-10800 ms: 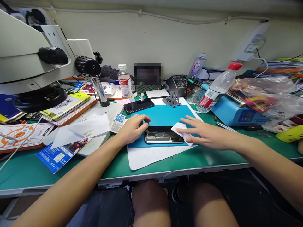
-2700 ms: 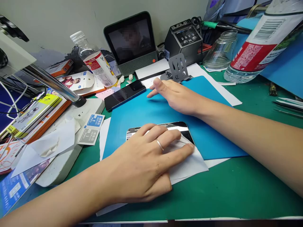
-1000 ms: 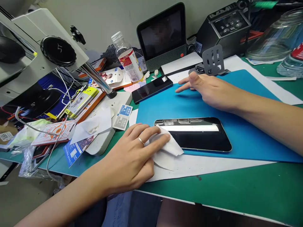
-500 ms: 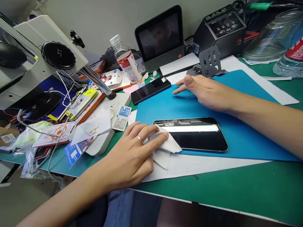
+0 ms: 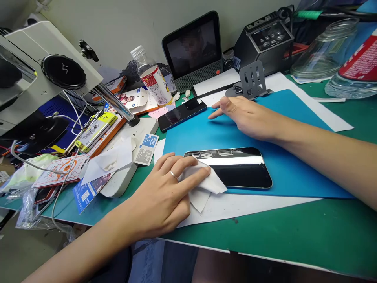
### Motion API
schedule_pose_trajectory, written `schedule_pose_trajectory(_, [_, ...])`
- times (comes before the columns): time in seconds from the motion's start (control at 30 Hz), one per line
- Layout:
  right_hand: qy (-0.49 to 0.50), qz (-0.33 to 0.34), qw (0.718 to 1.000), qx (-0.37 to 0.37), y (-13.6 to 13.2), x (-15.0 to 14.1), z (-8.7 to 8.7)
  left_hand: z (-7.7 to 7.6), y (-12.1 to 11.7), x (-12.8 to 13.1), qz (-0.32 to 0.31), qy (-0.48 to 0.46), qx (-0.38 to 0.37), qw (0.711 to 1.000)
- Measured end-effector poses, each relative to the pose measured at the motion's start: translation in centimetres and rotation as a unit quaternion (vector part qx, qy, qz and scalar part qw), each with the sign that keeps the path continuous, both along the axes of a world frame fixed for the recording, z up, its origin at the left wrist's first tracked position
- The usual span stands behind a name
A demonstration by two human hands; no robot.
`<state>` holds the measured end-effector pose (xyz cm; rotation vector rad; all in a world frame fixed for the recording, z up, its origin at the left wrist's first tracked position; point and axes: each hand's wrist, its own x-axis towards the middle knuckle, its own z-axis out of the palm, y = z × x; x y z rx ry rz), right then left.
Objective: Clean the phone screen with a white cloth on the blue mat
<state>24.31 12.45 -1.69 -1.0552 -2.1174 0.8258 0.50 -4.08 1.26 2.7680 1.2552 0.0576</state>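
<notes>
A black phone (image 5: pixel 235 168) lies screen up on the blue mat (image 5: pixel 294 157), its glass reflecting a bright strip. My left hand (image 5: pixel 165 192), with a ring on one finger, presses a white wipe (image 5: pixel 206 184) flat against the phone's left end, fingers extended. My right hand (image 5: pixel 247 116) rests palm down on the mat farther back, fingers stretched toward a second dark phone (image 5: pixel 182 114) at the mat's far left corner; it holds nothing.
A microscope (image 5: pixel 44 78) on its white base (image 5: pixel 129 157) stands at left amid packets and cables. Behind the mat are a small screen (image 5: pixel 193 51), a clear bottle (image 5: pixel 151 76), a grey phone stand (image 5: pixel 250 80), a black station (image 5: pixel 265 37) and a glass jar (image 5: pixel 324 53).
Over the last second only the view shifted slightly. Earlier my left hand had the wipe over the phone's right part; it has since moved to the left end.
</notes>
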Motion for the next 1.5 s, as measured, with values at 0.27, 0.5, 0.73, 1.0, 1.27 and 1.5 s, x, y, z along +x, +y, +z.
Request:
schedule_pose_trajectory(0.27, [-0.008, 0.004, 1.0, 0.011, -0.2, -0.1, 0.1, -0.1, -0.4, 0.2, 0.004, 0.008, 0.008, 1.0])
schedule_pose_trajectory(0.5, [-0.008, 0.006, 1.0, 0.014, -0.4, -0.1, 0.3, -0.2, -0.3, 0.4, 0.011, 0.012, 0.007, 1.0])
schedule_pose_trajectory(0.73, [-0.012, 0.002, 1.0, 0.021, -0.4, -0.2, 0.2, 0.0, 1.8, 2.1, 0.006, 0.018, 0.04, 0.999])
schedule_pose_trajectory(1.0, [-0.006, 0.015, 0.999, 0.035, -0.3, -0.1, 0.1, 0.4, 1.3, 1.8, 0.03, 0.017, 0.001, 0.999])
schedule_pose_trajectory(1.27, [0.006, 0.017, 0.999, 0.026, -0.2, 0.0, 0.1, 0.3, 2.0, 2.5, 0.045, 0.008, 0.003, 0.999])
schedule_pose_trajectory(1.5, [0.012, 0.018, 1.0, 0.018, -0.4, 0.0, 0.3, 0.2, 0.2, 1.6, 0.051, 0.019, -0.002, 0.999])
